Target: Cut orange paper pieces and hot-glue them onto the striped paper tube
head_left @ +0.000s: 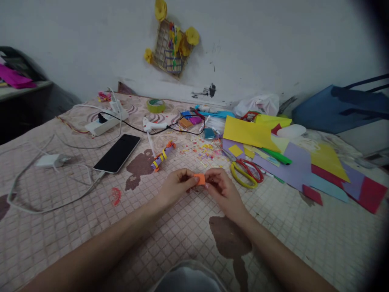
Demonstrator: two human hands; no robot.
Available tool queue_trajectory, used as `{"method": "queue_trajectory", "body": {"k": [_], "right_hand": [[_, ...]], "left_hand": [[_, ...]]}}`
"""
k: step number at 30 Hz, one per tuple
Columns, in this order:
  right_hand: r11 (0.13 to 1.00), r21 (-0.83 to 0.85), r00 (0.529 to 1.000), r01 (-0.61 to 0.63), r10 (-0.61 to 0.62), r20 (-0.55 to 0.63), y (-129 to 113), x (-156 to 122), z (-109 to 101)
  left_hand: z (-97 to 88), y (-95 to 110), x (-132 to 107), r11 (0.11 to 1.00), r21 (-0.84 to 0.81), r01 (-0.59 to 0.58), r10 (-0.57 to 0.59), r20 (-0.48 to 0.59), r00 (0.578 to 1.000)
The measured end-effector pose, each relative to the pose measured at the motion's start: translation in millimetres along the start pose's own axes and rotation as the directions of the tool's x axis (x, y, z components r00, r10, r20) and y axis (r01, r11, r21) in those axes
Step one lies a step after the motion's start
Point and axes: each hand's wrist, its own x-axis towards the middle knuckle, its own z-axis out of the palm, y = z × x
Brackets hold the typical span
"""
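Between both hands, above the patterned cloth, is a small orange piece of paper. My left hand pinches its left edge with thumb and fingers. On the opposite edge, my right hand pinches it too. Just beyond my left hand lies a purple paper roll with yellow and orange bands. To the right of my right hand rest scissors with yellow and red handles. Tiny colourful paper scraps are scattered behind the hands.
A phone on a charging cable lies left, near a power strip. A white glue gun with a black cord stands behind the roll. Coloured paper sheets spread across the right. Green tape sits at the back.
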Motion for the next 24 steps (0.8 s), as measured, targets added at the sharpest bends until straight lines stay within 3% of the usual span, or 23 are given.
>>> {"method": "queue_trajectory", "body": {"k": [4,7,10,13,24], "right_hand": [[0.991,-0.126,0.998,0.055,-0.059,-0.032,0,-1,1],[0.996,-0.086,0.997,0.006,-0.013,-0.079,2,-2,0],[0.999,-0.035,0.997,-0.022,0.020,-0.078,1,-4,-1],[0.999,-0.024,0.996,-0.029,0.027,-0.090,-2,-5,0],[0.982,0.131,0.977,-0.135,0.154,-0.147,-8,-12,7]], "left_hand": [[0.3,3,-3,0.996,0.046,-0.080,0.079,0.028,0.996],[0.7,5,-6,0.973,0.080,-0.216,0.210,0.077,0.975],[1.9,5,-9,0.928,0.218,-0.301,0.282,0.114,0.953],[4.2,4,-11,0.911,0.281,-0.304,0.288,0.095,0.953],[9.1,0,-14,0.956,0.130,-0.265,0.264,0.020,0.964]]}}
